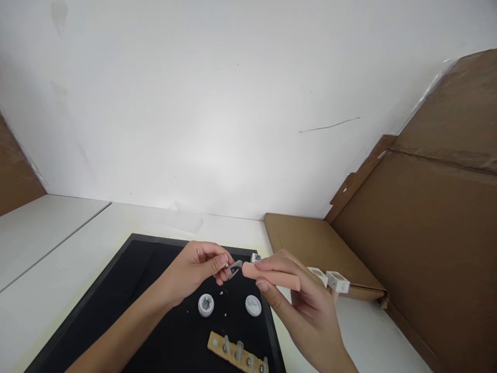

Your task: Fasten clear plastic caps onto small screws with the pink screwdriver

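Nearest, a yellow strip carrying 4 upright translucent curved pieces on round metal bases lies by the right edge of the black rectangular mat with a dark grey border, partly cut off by the view. Beyond it, an open round white jar with grey contents sits on the mat, left of a round white lid near the right edge. Pale specks dot the mat around the jar.

Above the mat, the right hand is closed around a thick peach-pink cylinder, fingers and thumb clamping it. The left hand pinches a small silver metal bead at the base of a clear curved piece with dark markings. That piece is between the 2 hands, right by the cylinder's left end.

A small white block is at the mat's far right corner; 2 more white blocks are by the near edge of a flat brown cardboard box on the white table. Farthest back, a white wall stands between brown cardboard panels.
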A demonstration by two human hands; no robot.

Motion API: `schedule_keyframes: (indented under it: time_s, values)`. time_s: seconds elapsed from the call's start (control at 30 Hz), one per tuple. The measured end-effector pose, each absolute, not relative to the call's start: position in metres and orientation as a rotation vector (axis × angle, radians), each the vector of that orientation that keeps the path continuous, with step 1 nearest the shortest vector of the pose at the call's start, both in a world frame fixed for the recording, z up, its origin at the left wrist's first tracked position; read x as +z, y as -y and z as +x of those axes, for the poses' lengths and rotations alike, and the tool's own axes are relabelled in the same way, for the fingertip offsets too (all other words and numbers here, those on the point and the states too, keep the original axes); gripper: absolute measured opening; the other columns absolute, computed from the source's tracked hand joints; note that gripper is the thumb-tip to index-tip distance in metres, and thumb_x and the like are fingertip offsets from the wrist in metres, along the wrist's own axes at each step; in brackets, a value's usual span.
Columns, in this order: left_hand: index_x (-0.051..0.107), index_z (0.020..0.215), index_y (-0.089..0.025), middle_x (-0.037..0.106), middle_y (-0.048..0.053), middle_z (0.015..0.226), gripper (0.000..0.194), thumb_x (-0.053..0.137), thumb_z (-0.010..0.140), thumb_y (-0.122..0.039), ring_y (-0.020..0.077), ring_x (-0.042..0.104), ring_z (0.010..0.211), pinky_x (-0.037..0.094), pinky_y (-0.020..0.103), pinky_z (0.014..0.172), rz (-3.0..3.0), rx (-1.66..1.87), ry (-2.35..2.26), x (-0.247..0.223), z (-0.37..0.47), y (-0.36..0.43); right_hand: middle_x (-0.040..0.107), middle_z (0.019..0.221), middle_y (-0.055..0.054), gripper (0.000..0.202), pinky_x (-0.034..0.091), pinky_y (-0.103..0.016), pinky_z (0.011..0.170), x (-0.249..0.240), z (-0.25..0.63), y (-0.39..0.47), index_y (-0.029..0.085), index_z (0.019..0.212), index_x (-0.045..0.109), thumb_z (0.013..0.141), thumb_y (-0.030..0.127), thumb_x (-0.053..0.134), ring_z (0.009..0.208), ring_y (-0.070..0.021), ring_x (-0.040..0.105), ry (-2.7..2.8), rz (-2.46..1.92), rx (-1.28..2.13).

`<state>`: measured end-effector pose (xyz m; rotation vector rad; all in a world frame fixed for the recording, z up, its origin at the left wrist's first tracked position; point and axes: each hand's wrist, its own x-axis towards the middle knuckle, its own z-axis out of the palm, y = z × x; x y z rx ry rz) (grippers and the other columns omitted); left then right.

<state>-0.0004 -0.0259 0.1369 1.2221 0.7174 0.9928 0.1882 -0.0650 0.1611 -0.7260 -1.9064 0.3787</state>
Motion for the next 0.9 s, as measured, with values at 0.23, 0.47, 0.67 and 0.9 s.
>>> schedule_keyframes:
  time_s: [0.23, 0.47, 0.67, 0.9]
  values:
    - [0.069, 0.068, -0.012, 0.060, 0.000, 0.057, 0.038, 0.073, 0.069, -0.050, 0.0090, 0.051, 0.053, 0.043, 0.024, 0.056, 1.226, 1.006, -0.739, 0.1369, -0.0019, 0.0266, 0.067, 0.088, 0.000, 0.024, 0.047, -0.028, 0.063, 0.1611, 0.1932, 0.0631, 0.027, 0.097, 0.064, 0.087, 0.006, 0.057, 0.076, -0.0138, 0.058, 1.906, -0.726, 0.259]
    - [0.070, 0.070, -0.012, 0.061, -0.001, 0.059, 0.037, 0.076, 0.067, -0.048, 0.0085, 0.052, 0.053, 0.042, 0.023, 0.055, 1.192, 1.019, -0.723, 0.1368, 0.0001, 0.0265, 0.065, 0.082, 0.000, 0.019, 0.048, -0.026, 0.055, 0.1625, 0.1861, 0.0684, 0.027, 0.102, 0.062, 0.089, 0.013, 0.057, 0.072, -0.0146, 0.059, 1.989, -0.684, 0.354]
    - [0.070, 0.071, -0.012, 0.061, -0.001, 0.057, 0.034, 0.073, 0.071, -0.046, 0.0085, 0.051, 0.052, 0.043, 0.023, 0.056, 1.228, 0.995, -0.709, 0.1355, -0.0016, 0.0273, 0.067, 0.084, 0.000, 0.020, 0.046, -0.026, 0.056, 0.1634, 0.1901, 0.0655, 0.026, 0.097, 0.064, 0.088, 0.010, 0.057, 0.072, -0.0135, 0.059, 1.957, -0.745, 0.299]
    - [0.069, 0.070, -0.012, 0.061, -0.001, 0.057, 0.035, 0.073, 0.071, -0.047, 0.0091, 0.052, 0.054, 0.043, 0.023, 0.056, 1.225, 1.010, -0.719, 0.1340, -0.0028, 0.0264, 0.067, 0.088, 0.001, 0.021, 0.047, -0.025, 0.063, 0.1621, 0.1922, 0.0665, 0.026, 0.095, 0.064, 0.087, 0.008, 0.058, 0.076, -0.0123, 0.058, 1.895, -0.710, 0.240]
